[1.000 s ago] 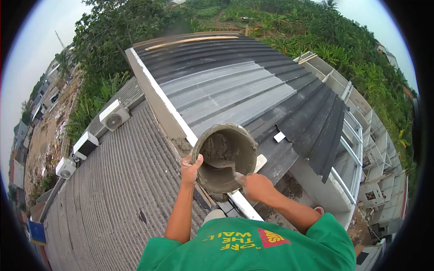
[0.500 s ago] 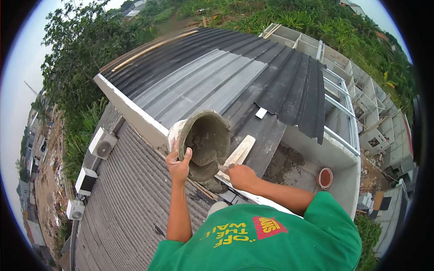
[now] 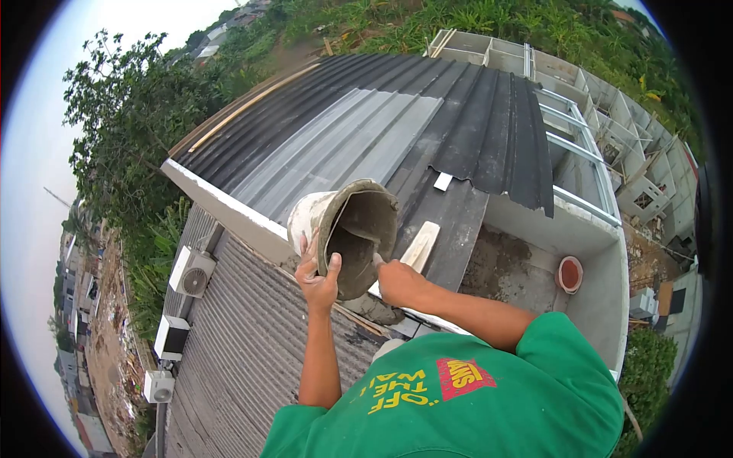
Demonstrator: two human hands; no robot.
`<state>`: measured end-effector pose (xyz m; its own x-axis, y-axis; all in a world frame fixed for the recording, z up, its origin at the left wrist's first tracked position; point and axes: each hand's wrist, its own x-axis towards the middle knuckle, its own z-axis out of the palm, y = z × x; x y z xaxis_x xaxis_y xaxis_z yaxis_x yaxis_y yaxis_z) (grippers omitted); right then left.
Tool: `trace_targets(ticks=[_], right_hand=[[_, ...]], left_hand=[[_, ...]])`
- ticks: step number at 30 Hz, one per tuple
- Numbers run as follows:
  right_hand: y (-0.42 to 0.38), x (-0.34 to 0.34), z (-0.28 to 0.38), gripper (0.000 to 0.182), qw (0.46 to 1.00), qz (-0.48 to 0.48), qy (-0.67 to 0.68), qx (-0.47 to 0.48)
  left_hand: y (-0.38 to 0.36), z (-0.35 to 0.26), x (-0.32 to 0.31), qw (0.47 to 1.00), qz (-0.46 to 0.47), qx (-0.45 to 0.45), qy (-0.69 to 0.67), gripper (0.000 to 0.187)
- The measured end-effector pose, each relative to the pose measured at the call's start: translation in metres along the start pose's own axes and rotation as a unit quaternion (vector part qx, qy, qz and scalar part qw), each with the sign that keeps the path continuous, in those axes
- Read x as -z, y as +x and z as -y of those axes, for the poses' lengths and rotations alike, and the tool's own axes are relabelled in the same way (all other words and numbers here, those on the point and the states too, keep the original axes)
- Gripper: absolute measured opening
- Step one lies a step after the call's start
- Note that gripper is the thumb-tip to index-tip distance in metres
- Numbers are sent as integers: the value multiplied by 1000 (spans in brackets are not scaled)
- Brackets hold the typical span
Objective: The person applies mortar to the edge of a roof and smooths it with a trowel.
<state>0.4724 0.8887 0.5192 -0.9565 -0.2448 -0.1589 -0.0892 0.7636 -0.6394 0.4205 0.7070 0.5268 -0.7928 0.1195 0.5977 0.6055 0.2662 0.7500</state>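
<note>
My left hand (image 3: pixel 319 281) grips the near-left rim of a cement-coated bucket (image 3: pixel 305 216), thumb at the inner edge and fingers against the outer wall. The bucket is tilted, so its mouth faces me; wet grey mortar (image 3: pixel 353 256) clings inside. My right hand (image 3: pixel 402 282) is closed at the bucket's right rim. It seems to hold a mortar-covered trowel (image 3: pixel 365 235) reaching into the bucket; the handle is hidden by my fingers. Below the bucket, a heap of mortar (image 3: pixel 376 310) lies along the wall top. A pale wooden board (image 3: pixel 420 246) rests just beyond my right hand.
Black corrugated roofing (image 3: pixel 489 130) with a grey sheet (image 3: pixel 343 141) spreads ahead. Lower left is a ribbed roof (image 3: pixel 244 320) beside several air-conditioner units (image 3: pixel 192 272). At right, a walled recess holds a reddish bucket (image 3: pixel 569 275); metal framing (image 3: pixel 576 149) stands beyond. Drops lie past the edges.
The bucket has turned and risen slightly, its mouth showing less of the inside. My right hand has shifted up with the tool, now deeper in the bucket. The whole view has tilted a little.
</note>
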Motion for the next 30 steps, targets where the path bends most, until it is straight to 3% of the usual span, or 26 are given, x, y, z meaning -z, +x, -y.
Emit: trace_targets(ticks=[4, 6, 8, 10, 12, 13, 15, 16, 19, 21, 22, 23, 24, 26, 28, 30], right_hand=[[4, 28, -4, 25, 998, -23, 50, -21], [-5, 35, -1, 26, 998, -23, 54, -35], [-18, 37, -9, 30, 992, 86, 94, 10], [-28, 23, -39, 31, 996, 46, 55, 50], [-40, 26, -47, 31, 923, 211, 320, -24], [-45, 18, -52, 33, 884, 242, 401, -7], [-52, -16, -66, 41, 856, 233, 461, 26], [-58, -28, -70, 42, 786, 253, 564, 23], [-76, -60, -91, 49, 666, 246, 705, -12], [-100, -66, -108, 51, 630, 206, 749, -12], [-109, -69, -115, 53, 597, 191, 779, 0], [-124, -73, -125, 56, 573, 171, 802, 1], [-143, -69, -134, 56, 571, 157, 805, -1], [-187, -52, -149, 56, 618, 62, 783, 14], [-235, -30, -155, 54, 669, -7, 740, -68], [-275, -18, -161, 54, 672, -75, 731, -94]], left_hand=[[-4, 3, 14, 999, -35, 26, -29, 35], [-4, -10, 21, 995, 82, -50, 4, 33], [0, -19, 24, 994, 95, -53, -21, 36], [-1, -18, 39, 986, 103, -19, -133, 39], [-9, -13, 50, 980, 98, 16, -175, 44], [-15, -7, 52, 976, 84, 30, -200, 41], [-34, 26, 56, 953, 86, 107, -272, 31], [-43, 32, 45, 939, 85, 150, -297, 27], [-50, 22, -9, 909, 81, 225, -342, 21], [-54, 16, -43, 890, -20, 288, -352, 31], [-58, 25, -50, 887, -6, 296, -356, 31], [-62, 46, -54, 858, -14, 359, -368, 35], [-65, 62, -63, 825, -23, 420, -377, 40], [-74, 77, -89, 794, 20, 463, -393, 44], [-89, 86, -130, 767, 59, 466, -436, 44], [-106, 92, -180, 744, 97, 515, -415, 39]])
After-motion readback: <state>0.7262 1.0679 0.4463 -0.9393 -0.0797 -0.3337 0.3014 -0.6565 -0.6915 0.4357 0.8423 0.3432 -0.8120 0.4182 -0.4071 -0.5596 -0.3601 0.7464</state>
